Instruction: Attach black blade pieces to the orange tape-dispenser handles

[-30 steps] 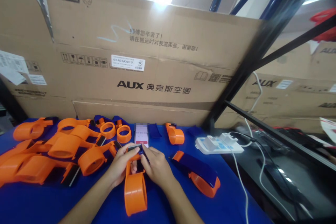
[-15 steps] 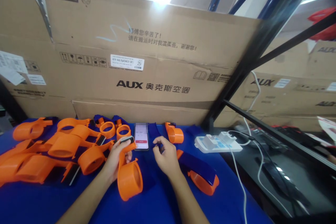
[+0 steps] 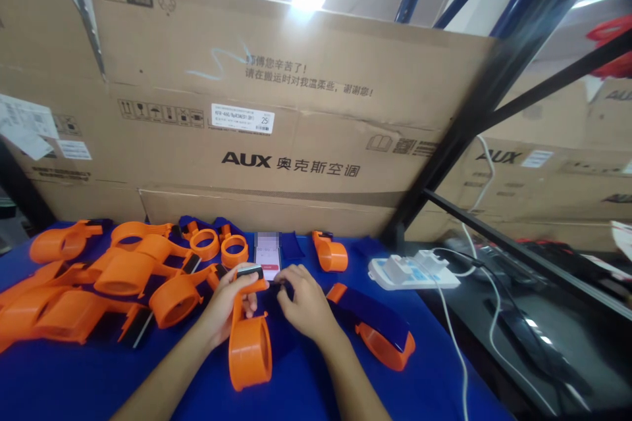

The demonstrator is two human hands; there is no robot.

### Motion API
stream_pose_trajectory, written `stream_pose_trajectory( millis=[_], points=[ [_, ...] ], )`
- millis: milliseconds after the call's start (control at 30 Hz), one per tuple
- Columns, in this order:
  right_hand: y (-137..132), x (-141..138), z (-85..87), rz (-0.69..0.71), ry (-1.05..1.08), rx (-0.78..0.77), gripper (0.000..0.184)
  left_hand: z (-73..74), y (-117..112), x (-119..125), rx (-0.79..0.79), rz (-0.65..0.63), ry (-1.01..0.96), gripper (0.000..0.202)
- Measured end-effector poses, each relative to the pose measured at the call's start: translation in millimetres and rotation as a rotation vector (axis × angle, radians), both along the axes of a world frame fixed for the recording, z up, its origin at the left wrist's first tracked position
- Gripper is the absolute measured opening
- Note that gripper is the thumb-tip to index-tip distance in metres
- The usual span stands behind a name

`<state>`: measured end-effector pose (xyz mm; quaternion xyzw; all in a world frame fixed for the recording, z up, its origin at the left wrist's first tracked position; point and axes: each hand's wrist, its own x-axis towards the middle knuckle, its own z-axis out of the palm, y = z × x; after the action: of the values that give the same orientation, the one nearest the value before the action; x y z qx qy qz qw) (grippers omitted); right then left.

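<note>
My left hand (image 3: pixel 230 306) is wrapped round the handle of an orange tape dispenser (image 3: pixel 251 348), whose round hub hangs low toward me. A black and silver blade part (image 3: pixel 250 271) shows at its upper end. Just to the right, my right hand (image 3: pixel 306 302) has its fingers curled down beside the lower edge of a phone (image 3: pixel 269 253); whatever they hold, if anything, is hidden. Between the hands lies the blue table cover (image 3: pixel 291 381). Right of my right hand is an orange dispenser (image 3: pixel 388 345) with a dark blue strip (image 3: pixel 372 316) over it.
Several more orange dispensers (image 3: pixel 123 270) are heaped on the left, and one (image 3: pixel 332 255) stands behind my right hand. A white power strip (image 3: pixel 415 273) with plugs and cables sits at right. A large cardboard box (image 3: pixel 296 138) walls off the back, with a dark rack post (image 3: pixel 439 151) beside it.
My right hand has moved left, closer to the phone and the left hand. The left hand and its tape dispenser have shifted slightly right and down. The view has turned a little.
</note>
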<state>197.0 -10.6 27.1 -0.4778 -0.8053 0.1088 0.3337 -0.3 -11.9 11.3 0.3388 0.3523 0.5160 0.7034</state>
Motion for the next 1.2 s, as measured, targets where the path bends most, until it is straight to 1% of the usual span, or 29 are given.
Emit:
stream_pose_trajectory(
  millis=[67, 133, 167, 233, 367, 500, 567, 600, 700, 900, 1067, 1200],
  points=[
    [-3, -1, 5.2, 0.059, 0.069, 0.024, 0.034, -1.3, 1, 0, -0.002, -0.007, 0.010, 0.033],
    [-6, -4, 9.2, 0.153, 0.133, 0.039, 0.040, -2.7, 2, 2, -0.003, -0.021, 0.019, 0.035],
    [-7, -6, 10.3, 0.195, 0.147, 0.040, 0.041, -3.4, 1, 3, -0.003, -0.029, 0.023, 0.035],
    [-9, -8, 11.0, 0.236, 0.144, 0.033, 0.037, -4.1, 0, 5, -0.002, -0.041, 0.026, 0.037],
    [-7, -8, 10.4, 0.205, 0.181, 0.043, 0.023, -2.5, -1, 7, -0.019, -0.033, 0.009, 0.039],
    [-1, 3, 12.5, 0.066, 0.218, 0.073, 0.013, 3.1, 3, -4, -0.059, 0.040, -0.048, 0.037],
    [2, 10, 13.1, 0.014, 0.168, 0.051, 0.008, 6.6, 5, -11, -0.068, 0.064, -0.082, 0.039],
    [3, 13, 12.9, 0.009, 0.123, 0.026, 0.007, 8.3, 6, -14, -0.068, 0.071, -0.100, 0.041],
    [3, 18, 9.8, 0.049, 0.008, -0.053, 0.007, 11.7, 4, -19, -0.057, 0.083, -0.144, 0.039],
    [-2, 7, -0.3, 0.129, -0.047, -0.130, 0.009, 11.1, 1, -12, -0.043, 0.064, -0.160, 0.039],
    [-3, 3, -1.4, 0.154, -0.067, -0.149, 0.007, 9.4, 4, -13, -0.044, 0.077, -0.144, 0.039],
    [0, 2, -2.0, 0.154, -0.070, -0.133, 0.009, 7.8, 6, -13, -0.040, 0.075, -0.133, 0.038]
  ],
)
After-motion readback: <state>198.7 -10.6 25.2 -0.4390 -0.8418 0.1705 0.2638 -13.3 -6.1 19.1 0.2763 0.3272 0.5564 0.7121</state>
